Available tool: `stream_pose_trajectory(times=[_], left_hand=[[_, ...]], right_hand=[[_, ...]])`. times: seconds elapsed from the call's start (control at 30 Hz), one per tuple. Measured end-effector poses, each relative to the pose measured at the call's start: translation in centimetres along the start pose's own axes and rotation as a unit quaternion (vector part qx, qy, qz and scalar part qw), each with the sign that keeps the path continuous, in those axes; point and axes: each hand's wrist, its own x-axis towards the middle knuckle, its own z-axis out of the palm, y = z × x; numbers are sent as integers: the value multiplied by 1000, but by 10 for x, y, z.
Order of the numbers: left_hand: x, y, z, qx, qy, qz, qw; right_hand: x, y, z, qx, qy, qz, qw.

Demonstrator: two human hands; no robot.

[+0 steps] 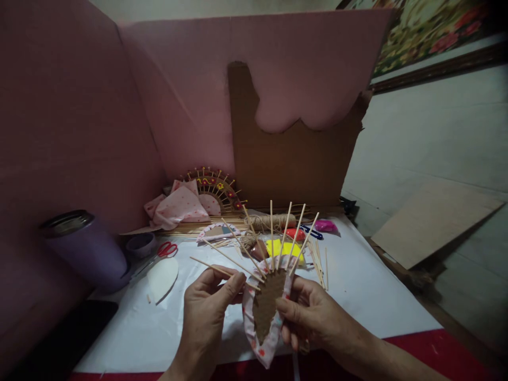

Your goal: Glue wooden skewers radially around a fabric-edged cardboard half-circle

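Note:
In front of me is a leaf-shaped cardboard piece (266,304) with pink patterned fabric (248,312) folded over its edge. Several thin wooden sticks (271,227) fan out from its top, their lower ends on the cardboard. My right hand (309,309) grips the piece's right edge between thumb and fingers. At the upper left edge, my left hand (212,296) pinches another thin wooden stick (208,264), whose inner end lies over the cardboard. Whether that end is fixed there, I cannot tell.
A purple tumbler (89,251), a tape roll (142,244), red-handled scissors (166,249) and a white cutout (163,278) lie left. Behind are twine (270,221), a yellow packet (283,250), a blue pen (311,232), loose sticks (318,262) and a decorated fan-shaped piece (220,185).

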Motion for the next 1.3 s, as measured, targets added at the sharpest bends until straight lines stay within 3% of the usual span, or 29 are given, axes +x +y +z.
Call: stream_pose_trajectory(times=[1.3], left_hand=[[-2, 1, -1, 0, -14, -10, 1000]], right_hand=[[-1, -3, 2, 19, -8, -26, 999]])
